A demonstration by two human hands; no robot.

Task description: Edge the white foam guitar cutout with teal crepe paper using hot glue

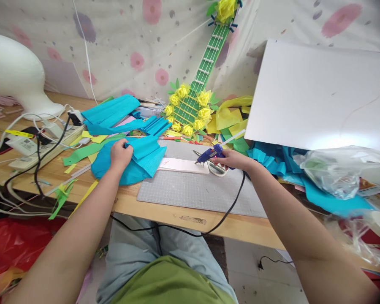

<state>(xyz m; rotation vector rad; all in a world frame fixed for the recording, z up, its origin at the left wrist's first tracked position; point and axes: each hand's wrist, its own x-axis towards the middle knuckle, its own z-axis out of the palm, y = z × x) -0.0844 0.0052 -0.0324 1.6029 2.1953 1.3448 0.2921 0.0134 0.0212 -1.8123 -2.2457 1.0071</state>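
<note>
My left hand (121,155) is closed on a gathered piece of blue crepe paper (148,155), which covers the left part of a flat white piece (183,165). In my right hand (232,159) is a blue glue gun (210,154) with a white glue stick poking out of its back. Its nozzle points left, over the white piece or just above it; I cannot tell whether they touch. Below lies a grey cutting mat (202,190). A small round white dish (220,169) with dark tools in it sits partly behind the glue gun.
A green paper guitar with yellow flowers (190,109) leans on the back wall. A white board (316,97) stands at right, above blue scraps and a clear plastic bag (345,169). At left are a white foam head (15,71), a power strip (50,143) and tangled cords.
</note>
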